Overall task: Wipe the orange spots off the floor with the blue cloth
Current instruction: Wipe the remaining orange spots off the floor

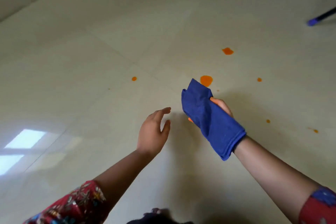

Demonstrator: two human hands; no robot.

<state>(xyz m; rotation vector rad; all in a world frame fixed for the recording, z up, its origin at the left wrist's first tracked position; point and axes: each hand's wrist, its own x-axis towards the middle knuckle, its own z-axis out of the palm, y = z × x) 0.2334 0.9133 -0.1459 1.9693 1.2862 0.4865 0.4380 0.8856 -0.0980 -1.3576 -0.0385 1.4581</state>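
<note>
The blue cloth (205, 114) is bunched in the right grip (222, 106), whose fingers curl round it. The cloth's upper corner overlaps the edge of the largest orange spot (206, 80) on the floor (91, 60), and its folded tail drapes back over the wrist. The right forearm reaches in from the lower right, with smaller orange spots (227, 51) scattered around it, while the left grip (152, 132) is spread and holds nothing, its fingers loosely extended toward the cloth, near it but apart.

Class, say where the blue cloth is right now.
In the head view the blue cloth is right of centre, gripped in the right hand and draped over its wrist, its top corner beside the largest orange spot.
</note>
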